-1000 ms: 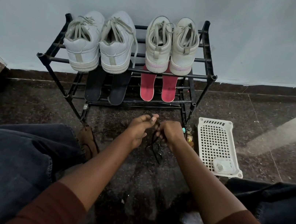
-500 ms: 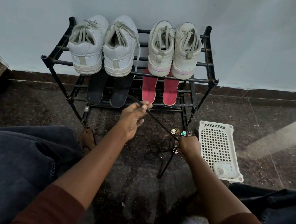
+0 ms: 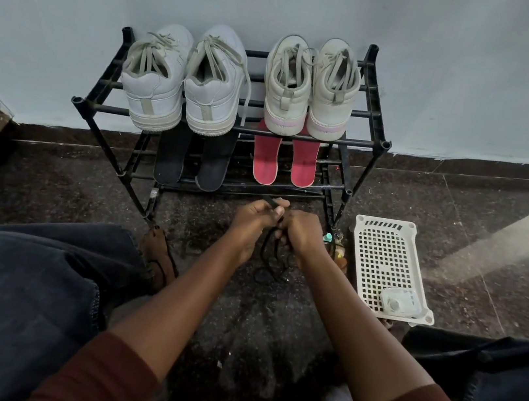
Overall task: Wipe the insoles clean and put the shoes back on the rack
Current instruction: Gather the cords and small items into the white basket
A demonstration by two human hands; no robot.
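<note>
Since half a second ago my two hands have come back together. The left hand (image 3: 255, 217), which was out at 11 o'clock pulling the black cord (image 3: 267, 262) taut, now sits right against the right hand (image 3: 302, 235).

The red insoles (image 3: 266, 161) lie on the lower shelf of the rack (image 3: 364, 142), just past my hands at 12 o'clock. Their long axes run from 12 to 6, with the rounded ends toward me. The black insoles (image 3: 170, 158) lie the same way at 10 o'clock. I judge the left hand nearer to both pairs, though the red pair is within easy reach of either hand.

The beige shoes (image 3: 286, 90) stand on the top shelf directly above the red pair. The white shoes (image 3: 184, 85) stand above the black pair. All four heels face me.

Neither hand is free. The left pinches the cord between thumb and fingers, and the right is curled round it lower down. The slack loops onto the floor (image 3: 52, 189) at 6 o'clock of them. I reckon the cord must be let go before any insole is touched.

At 3 o'clock a white basket (image 3: 386, 246) rests on the floor beside the rack.
</note>
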